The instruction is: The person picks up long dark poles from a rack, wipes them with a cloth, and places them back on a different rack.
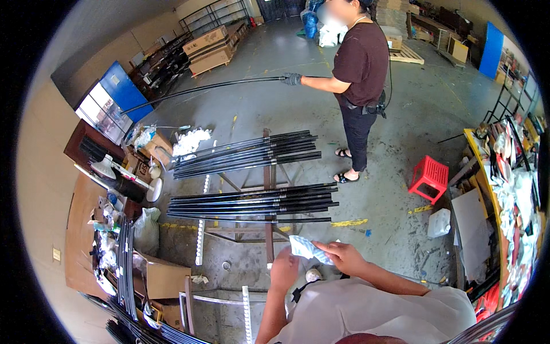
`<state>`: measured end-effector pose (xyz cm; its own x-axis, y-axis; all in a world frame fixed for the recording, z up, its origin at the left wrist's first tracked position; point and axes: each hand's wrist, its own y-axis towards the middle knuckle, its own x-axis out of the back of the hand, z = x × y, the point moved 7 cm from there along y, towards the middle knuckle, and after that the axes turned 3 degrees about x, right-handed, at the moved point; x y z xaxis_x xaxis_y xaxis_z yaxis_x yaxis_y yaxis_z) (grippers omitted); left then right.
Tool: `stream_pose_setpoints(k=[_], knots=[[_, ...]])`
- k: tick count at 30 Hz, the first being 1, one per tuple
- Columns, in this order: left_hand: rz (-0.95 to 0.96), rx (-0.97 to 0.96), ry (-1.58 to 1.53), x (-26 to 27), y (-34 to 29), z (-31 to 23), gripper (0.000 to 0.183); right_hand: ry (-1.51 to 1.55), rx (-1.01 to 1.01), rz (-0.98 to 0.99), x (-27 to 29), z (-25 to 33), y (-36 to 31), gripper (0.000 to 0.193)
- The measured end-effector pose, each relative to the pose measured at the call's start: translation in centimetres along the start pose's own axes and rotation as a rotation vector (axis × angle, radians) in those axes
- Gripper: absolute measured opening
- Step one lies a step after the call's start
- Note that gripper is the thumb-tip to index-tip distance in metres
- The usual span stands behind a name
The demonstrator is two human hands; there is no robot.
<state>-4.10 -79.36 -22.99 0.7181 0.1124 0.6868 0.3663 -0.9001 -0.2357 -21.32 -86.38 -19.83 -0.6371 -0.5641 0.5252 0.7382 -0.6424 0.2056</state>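
Observation:
A crumpled white and pale blue cloth [309, 250] is in front of my body, and my right hand [347, 258] is closed on its right end. Just left of the cloth is my left hand [285, 268], raised and blurred, so its fingers cannot be made out. Beyond my hands lies a row of black poles [252, 206] on a low frame [269, 238]. Farther off, a second bundle of black poles [246, 153] rests on the same frame.
A co-worker [362, 63] in dark clothes holds a long black pole [217, 83] with a gloved hand. On the right are a red stool [429, 179], a white jug [439, 222] and a cluttered yellow-edged bench [487, 183]. Cardboard boxes [163, 276] stand on the left.

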Motion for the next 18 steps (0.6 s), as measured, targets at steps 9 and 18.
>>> stream_pose_setpoints(k=[9,18], knots=[[-0.383,-0.426,-0.487,5.5,-1.1,-6.5,0.062,0.000,-0.005,0.003,-0.7,0.0,0.1,0.054],[-0.343,-0.479,-0.149,4.2,-1.3,-9.4,0.057,0.003,0.020,-0.020,-1.1,-0.2,-0.3,0.058]])
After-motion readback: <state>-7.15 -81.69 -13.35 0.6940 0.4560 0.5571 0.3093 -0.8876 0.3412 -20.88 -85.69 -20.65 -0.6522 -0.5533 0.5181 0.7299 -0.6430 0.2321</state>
